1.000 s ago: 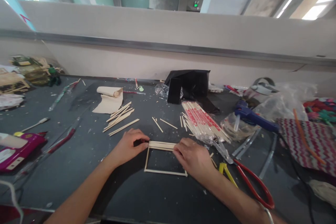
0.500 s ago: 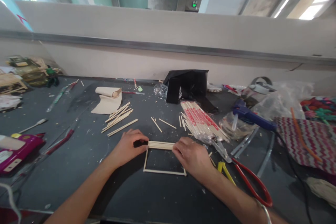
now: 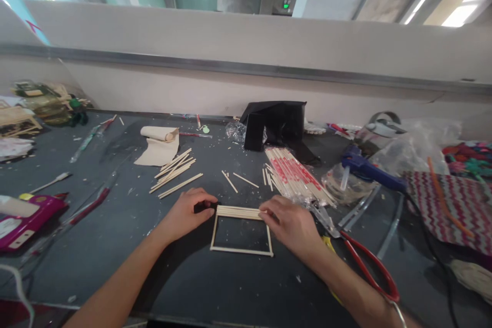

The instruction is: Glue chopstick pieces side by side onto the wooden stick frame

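Observation:
A small rectangular frame of pale wooden sticks [image 3: 242, 252] lies flat on the dark table, several sticks packed side by side along its far edge. Just off its upper left corner is my left hand [image 3: 188, 213], thumb and forefinger apart with a gap between them and nothing held. At the opposite corner the fingertips of my right hand [image 3: 290, 223] close around the right end of the packed sticks; its thumb side partly covers that corner. Loose wooden sticks [image 3: 180, 185] lie beyond my left hand, and a few short pieces [image 3: 246, 180] lie past the frame.
Bagged sticks [image 3: 298, 174] with red print lie beyond my right hand. Red-handled pliers [image 3: 372, 266] are beside my right forearm, with a blue glue gun [image 3: 369, 169] and its cord farther right. A black phone-like slab [image 3: 254, 131] stands at the back; a magenta tool [image 3: 31, 223] sits left.
My left hand has drawn slightly left, off the frame's corner, and its fingers have parted. My right hand has shifted right along the packed sticks, uncovering more of the frame's right side.

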Demonstrator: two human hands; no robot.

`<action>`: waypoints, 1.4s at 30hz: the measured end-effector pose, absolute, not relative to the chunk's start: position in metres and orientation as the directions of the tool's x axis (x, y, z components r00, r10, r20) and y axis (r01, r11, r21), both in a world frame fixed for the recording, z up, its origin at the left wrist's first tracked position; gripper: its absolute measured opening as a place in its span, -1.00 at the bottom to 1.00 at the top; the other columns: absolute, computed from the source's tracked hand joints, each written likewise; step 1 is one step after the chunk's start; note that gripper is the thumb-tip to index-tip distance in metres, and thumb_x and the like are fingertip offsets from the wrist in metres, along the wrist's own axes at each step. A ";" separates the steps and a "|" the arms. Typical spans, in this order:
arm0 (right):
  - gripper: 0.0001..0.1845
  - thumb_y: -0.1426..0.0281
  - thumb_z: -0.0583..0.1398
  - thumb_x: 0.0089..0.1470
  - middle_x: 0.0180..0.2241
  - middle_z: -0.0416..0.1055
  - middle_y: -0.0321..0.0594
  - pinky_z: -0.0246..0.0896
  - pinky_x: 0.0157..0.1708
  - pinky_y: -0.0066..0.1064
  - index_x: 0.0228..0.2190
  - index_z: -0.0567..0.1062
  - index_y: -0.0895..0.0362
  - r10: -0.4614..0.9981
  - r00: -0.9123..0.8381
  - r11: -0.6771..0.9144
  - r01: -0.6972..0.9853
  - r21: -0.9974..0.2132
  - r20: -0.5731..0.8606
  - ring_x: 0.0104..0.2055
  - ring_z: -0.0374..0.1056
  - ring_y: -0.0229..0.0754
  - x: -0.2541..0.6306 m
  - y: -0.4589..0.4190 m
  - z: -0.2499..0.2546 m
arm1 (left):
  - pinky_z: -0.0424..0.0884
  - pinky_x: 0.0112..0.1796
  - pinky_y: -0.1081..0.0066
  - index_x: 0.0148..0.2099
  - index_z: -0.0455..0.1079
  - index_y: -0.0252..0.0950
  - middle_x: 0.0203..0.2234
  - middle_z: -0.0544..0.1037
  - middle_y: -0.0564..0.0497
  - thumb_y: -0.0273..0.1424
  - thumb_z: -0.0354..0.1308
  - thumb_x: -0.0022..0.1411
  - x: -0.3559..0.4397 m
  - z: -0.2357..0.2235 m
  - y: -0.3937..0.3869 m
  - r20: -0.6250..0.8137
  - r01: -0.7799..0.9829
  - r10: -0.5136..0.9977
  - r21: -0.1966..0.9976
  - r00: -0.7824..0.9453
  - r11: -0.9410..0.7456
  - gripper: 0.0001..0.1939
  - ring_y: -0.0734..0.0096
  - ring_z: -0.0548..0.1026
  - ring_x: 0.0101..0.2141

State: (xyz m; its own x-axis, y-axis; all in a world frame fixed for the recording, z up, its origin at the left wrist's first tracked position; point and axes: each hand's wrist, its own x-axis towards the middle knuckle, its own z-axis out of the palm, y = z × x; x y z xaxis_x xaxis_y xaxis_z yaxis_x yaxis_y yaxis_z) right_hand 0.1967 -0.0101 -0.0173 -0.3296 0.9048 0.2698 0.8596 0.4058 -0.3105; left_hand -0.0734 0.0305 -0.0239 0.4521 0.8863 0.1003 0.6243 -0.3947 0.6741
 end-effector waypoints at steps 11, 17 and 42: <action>-0.83 0.42 0.11 0.11 -0.35 0.48 -0.27 0.20 -0.32 -0.44 -0.35 0.52 0.07 0.948 -0.201 0.301 0.816 -0.493 0.247 -0.32 0.40 -0.23 0.225 -0.002 -0.001 | 0.29 -0.22 0.36 -0.13 0.48 -0.18 -0.34 0.49 0.01 -0.22 0.17 0.14 -0.073 -0.025 0.030 0.093 0.645 0.881 0.647 0.463 -0.407 -0.74 0.31 0.42 -0.24; -0.82 0.45 0.11 0.04 -0.39 0.50 -0.31 0.20 -0.33 -0.45 -0.40 0.53 0.07 0.964 -0.252 0.256 0.817 -0.516 0.079 -0.33 0.40 -0.23 0.223 -0.001 -0.001 | 0.28 -0.22 0.35 -0.15 0.49 -0.17 -0.32 0.48 0.02 -0.17 0.20 0.11 -0.071 -0.025 0.029 0.073 0.682 0.894 0.619 0.443 -0.389 -0.72 0.30 0.41 -0.24; -0.85 0.49 0.15 0.03 -0.45 0.48 -0.31 0.13 -0.36 -0.45 -0.48 0.52 0.11 0.958 -0.284 0.225 0.817 -0.530 -0.030 -0.37 0.37 -0.23 0.220 0.001 -0.010 | 0.28 -0.21 0.37 -0.20 0.52 -0.14 -0.29 0.52 0.02 -0.28 0.15 0.20 -0.074 -0.034 0.035 0.097 0.652 0.886 0.641 0.454 -0.405 -0.84 0.33 0.44 -0.23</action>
State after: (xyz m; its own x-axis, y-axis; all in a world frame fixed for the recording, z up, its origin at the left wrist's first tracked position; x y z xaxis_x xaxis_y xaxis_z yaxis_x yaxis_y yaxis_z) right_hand 0.2204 0.0013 -0.0101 -0.2837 0.9585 -0.0296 0.8173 0.2255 -0.5303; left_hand -0.0743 0.0350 -0.0344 0.4542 0.8857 0.0967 0.6524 -0.4045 0.6409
